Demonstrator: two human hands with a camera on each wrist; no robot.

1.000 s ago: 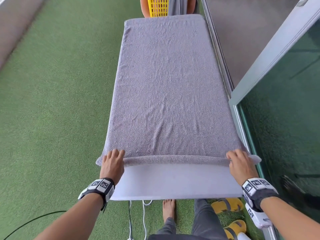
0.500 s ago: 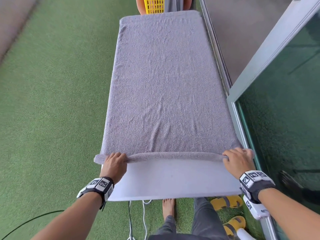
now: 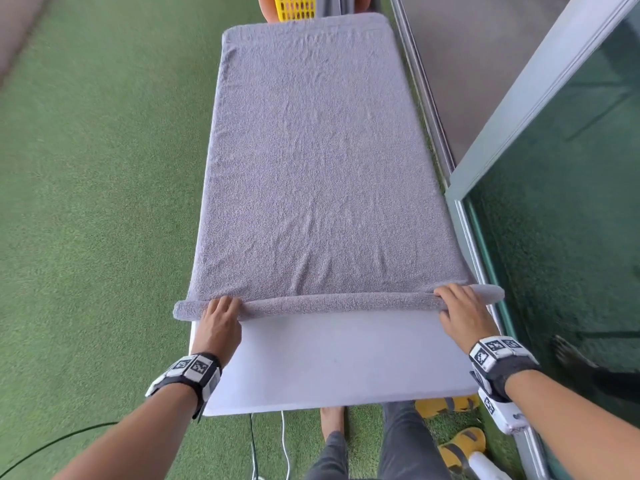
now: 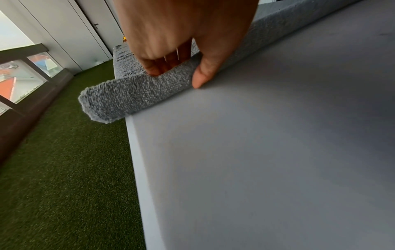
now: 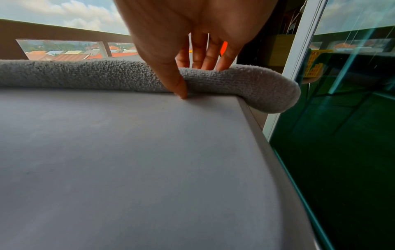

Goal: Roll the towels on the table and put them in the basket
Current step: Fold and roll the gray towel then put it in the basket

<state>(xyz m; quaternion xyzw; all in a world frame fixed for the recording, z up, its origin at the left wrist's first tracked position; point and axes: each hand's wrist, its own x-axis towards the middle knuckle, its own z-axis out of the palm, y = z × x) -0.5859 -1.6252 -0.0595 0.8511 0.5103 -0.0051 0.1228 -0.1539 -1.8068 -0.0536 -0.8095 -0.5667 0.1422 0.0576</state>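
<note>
A grey towel (image 3: pixel 311 161) lies lengthwise on the white table (image 3: pixel 339 358), its near end wound into a thin roll (image 3: pixel 339 301). My left hand (image 3: pixel 223 308) grips the roll's left end, fingers curled over the top and thumb behind; the left wrist view shows this hand (image 4: pixel 181 67) on the roll (image 4: pixel 132 96), which overhangs the table edge. My right hand (image 3: pixel 457 303) holds the right end the same way. In the right wrist view, the right hand (image 5: pixel 192 71) has its thumb tip on the table (image 5: pixel 128 160). The yellow basket (image 3: pixel 294 6) stands beyond the table's far end.
Green artificial turf (image 3: pixel 97 202) surrounds the table. A glass sliding door (image 3: pixel 561 220) and its rail run close along the right side. Yellow slippers (image 3: pixel 460 441), my feet and cables (image 3: pixel 284 441) lie below the near edge.
Both hands have moved away from me along the table, turning the towel's near end. The roll is thicker and more bare table shows in front of it.
</note>
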